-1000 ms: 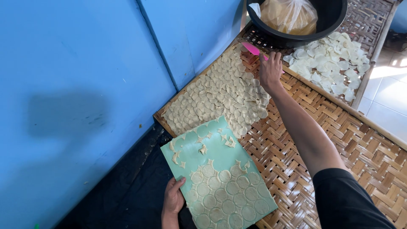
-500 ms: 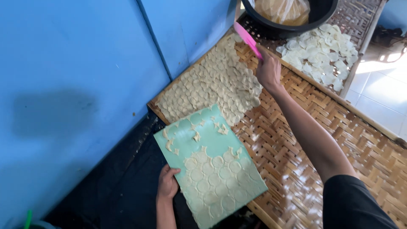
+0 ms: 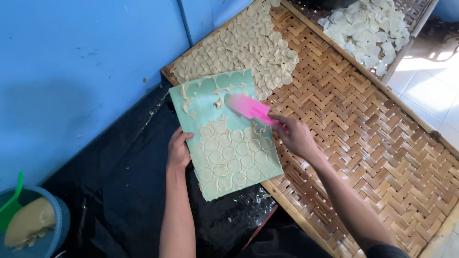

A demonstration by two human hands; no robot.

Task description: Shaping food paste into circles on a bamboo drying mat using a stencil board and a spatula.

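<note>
My left hand (image 3: 178, 151) grips the left edge of a pale green board (image 3: 203, 107) that carries rows of thin round dough discs (image 3: 234, 155) on its near half and a few dough scraps on its far half. My right hand (image 3: 296, 137) holds a pink scraper (image 3: 248, 109) by its handle, the flat blade lying over the middle of the board. The board rests partly on a woven bamboo tray (image 3: 363, 143).
Several pale dough discs (image 3: 248, 52) lie spread on the tray's far left part. A second tray of white pieces (image 3: 368, 28) sits at the far right. A blue wall (image 3: 71, 71) is left, black plastic sheet (image 3: 119, 191) below, and a blue bucket of batter (image 3: 28, 229) at bottom left.
My right hand came back from the far bowl with the pink scraper and now lays it on the green board. The view shifted, so the bowl is out of frame.
</note>
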